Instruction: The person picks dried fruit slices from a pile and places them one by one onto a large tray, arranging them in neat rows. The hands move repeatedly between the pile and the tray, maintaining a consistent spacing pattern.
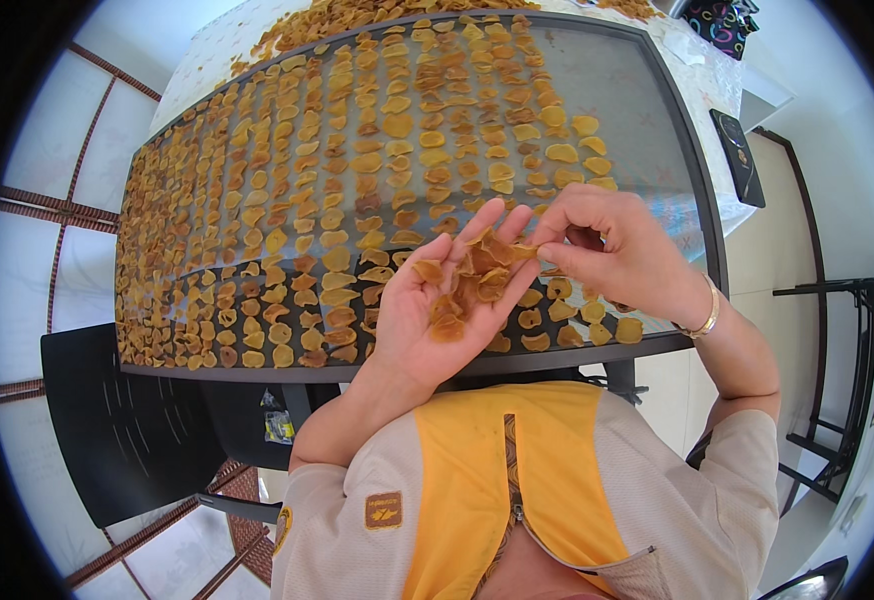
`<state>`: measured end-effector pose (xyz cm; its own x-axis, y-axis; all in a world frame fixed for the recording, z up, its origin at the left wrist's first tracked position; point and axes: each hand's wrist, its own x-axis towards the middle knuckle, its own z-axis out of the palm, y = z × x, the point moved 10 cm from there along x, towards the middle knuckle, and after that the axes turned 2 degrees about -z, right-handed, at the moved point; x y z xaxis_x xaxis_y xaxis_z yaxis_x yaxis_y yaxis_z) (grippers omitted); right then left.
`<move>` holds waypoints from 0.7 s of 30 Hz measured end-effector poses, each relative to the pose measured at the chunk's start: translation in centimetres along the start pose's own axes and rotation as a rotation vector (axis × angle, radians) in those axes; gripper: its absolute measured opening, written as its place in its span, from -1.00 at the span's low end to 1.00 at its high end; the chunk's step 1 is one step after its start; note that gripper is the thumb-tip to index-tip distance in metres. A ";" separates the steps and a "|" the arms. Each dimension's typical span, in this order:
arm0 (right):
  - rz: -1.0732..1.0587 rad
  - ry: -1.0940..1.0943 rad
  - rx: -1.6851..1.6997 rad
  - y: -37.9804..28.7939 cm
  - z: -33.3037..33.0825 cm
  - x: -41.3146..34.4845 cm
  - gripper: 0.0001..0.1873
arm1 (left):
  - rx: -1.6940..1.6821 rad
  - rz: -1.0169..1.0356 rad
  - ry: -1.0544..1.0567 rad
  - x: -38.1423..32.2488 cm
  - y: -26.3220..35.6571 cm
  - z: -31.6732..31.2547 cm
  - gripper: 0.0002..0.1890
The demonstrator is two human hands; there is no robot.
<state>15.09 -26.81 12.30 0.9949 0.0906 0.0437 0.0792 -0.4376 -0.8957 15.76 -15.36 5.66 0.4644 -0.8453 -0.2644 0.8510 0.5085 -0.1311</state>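
Observation:
My left hand is palm up and cups a small heap of dried amber slices, fruit or root. Between thumb and forefinger, my right hand pinches one curled slice at the edge of that heap. A gold-coloured band circles the right wrist. Both hands are above a large dark-framed screen that looks like mesh. Rows of similar slices lie on it, packed closely at the left and spaced more widely toward the right. My hands and forearms hide part of the near rows.
Beyond the frame, a loose pile of slices lies on a patterned white tablecloth. A black smartphone rests at the table's right edge, with a dark patterned bag farther back. A black chair stands at the near left.

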 end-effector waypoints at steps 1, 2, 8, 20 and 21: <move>-0.016 0.005 -0.011 0.0 -0.2 0.0 -0.96 | -0.004 -0.003 -0.005 0.0 0.0 0.1 -0.49; -0.032 0.010 -0.023 0.0 -0.3 -0.1 -0.96 | -0.007 -0.007 -0.010 0.0 -0.1 0.1 -0.49; -0.013 0.026 -0.048 -0.9 -0.6 -0.1 -0.94 | 0.002 -0.001 -0.007 0.0 -0.1 0.1 -0.49; -0.128 0.012 -0.145 -2.9 0.7 0.1 -0.90 | 0.020 -0.032 -0.033 -0.2 -0.1 0.2 -0.50; -0.179 0.005 -0.205 -3.3 1.0 0.0 -0.88 | 0.010 -0.047 -0.054 -0.2 -0.1 0.2 -0.50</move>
<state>14.74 -24.49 14.83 0.9641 0.1787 0.1965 0.2647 -0.5870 -0.7651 15.57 -15.25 5.90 0.4360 -0.8761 -0.2059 0.8745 0.4665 -0.1328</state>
